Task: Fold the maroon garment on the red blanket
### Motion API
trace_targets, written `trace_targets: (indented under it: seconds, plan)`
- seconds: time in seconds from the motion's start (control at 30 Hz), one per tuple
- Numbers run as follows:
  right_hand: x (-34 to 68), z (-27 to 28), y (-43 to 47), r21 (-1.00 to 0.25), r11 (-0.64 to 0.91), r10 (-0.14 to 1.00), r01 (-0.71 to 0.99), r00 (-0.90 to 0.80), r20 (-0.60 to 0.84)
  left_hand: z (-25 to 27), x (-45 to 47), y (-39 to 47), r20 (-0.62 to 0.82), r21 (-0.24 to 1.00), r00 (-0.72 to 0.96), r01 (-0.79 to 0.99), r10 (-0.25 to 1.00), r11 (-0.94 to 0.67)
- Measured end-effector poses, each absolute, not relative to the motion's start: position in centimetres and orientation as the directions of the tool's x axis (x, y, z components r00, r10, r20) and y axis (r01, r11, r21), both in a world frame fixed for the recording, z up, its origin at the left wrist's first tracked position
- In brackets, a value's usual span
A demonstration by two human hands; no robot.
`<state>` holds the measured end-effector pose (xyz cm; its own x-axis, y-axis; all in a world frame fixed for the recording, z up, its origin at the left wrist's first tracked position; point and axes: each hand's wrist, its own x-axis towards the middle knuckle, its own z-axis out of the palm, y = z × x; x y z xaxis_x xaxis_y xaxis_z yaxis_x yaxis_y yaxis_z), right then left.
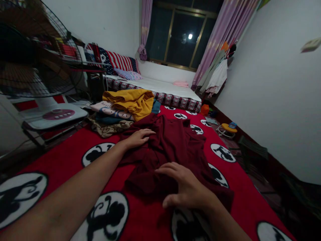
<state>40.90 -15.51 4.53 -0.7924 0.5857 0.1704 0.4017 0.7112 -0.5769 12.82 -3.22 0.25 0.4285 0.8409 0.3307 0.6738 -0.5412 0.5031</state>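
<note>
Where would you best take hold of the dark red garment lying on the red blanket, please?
Probably at the loose near edge of the dark red garment, pinched from the near side: it lies crumpled and flat, and both hands, left and right, rest on it.

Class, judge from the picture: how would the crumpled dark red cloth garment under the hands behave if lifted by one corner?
The dark red garment lies in soft folds, so it probably hangs limp. Both the left hand and right hand press it flat; likely light, and unlikely to roll.

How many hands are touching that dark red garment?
2: the left hand lies flat on the far left of the dark red garment, and the right hand presses its near edge.
</note>
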Motion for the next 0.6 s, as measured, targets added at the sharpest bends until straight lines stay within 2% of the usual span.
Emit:
trace_targets:
  seconds: [0.1, 0.2, 0.3, 0.4, 0.5, 0.6]
  plan:
    - [39.6, 3.7, -16.6, -0.308, 0.736, 0.656, 0.603, -0.748, 0.104, 0.1, 12.9, -3.6, 0.245, 0.438, 0.423, 0.754, 0.872, -0.489]
    - [38.8, 2.8, -16.9, -0.177, 0.628, 0.778, 0.758, -0.615, 0.130, 0.0, 13.1, -3.7, 0.235, 0.372, 0.408, 0.801, 0.882, -0.469]
    - [38.1, 2.2, -16.8, -0.058, 0.548, 0.832, 0.834, -0.537, 0.136, -0.3, 13.6, -3.8, 0.266, 0.333, 0.386, 0.823, 0.883, -0.460]
    - [38.1, 1.8, -16.3, 0.032, 0.565, 0.811, 0.825, -0.562, 0.162, -0.4, 14.2, -4.0, 0.329, 0.262, 0.370, 0.848, 0.869, -0.460]
    - [39.6, 1.6, -15.2, 0.010, 0.661, 0.728, 0.750, -0.645, 0.234, 0.1, 14.7, -4.3, 0.374, 0.146, 0.434, 0.845, 0.820, -0.514]
    - [42.7, 2.4, -14.0, 0.007, 0.751, 0.625, 0.660, -0.715, 0.315, 1.4, 15.3, -5.5, 0.338, 0.073, 0.497, 0.833, 0.799, -0.549]
